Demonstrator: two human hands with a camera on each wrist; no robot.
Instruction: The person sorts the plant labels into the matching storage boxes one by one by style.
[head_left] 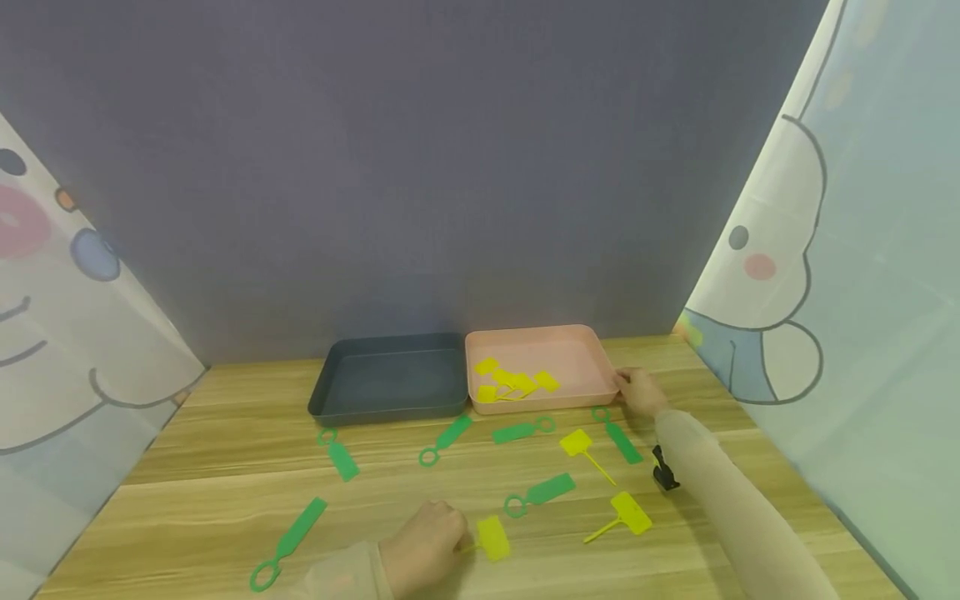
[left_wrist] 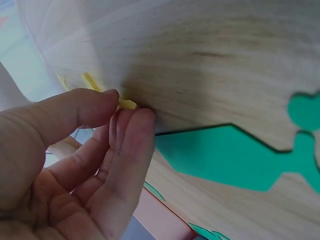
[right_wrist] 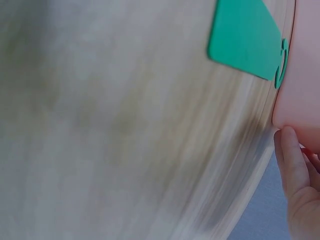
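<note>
Note flat yellow plastic tag (head_left: 492,537), near centre, stem-pinched by left hand (head_left: 423,546); right hand (head_left: 642,393), straight-fingered, against shallow pink plastic tray (head_left: 576,357), far right; beware tag twisting from stem-only grip, tray sliding from sideways push

a flat, rectangular yellow tag (head_left: 493,538) is pinched by its thin stem in the left hand (head_left: 423,546), while a shallow pink tray (head_left: 566,354), laid flat with several smaller-looking yellow pieces (head_left: 524,382) inside, is touched at its right side by the right hand (head_left: 641,393).
</note>
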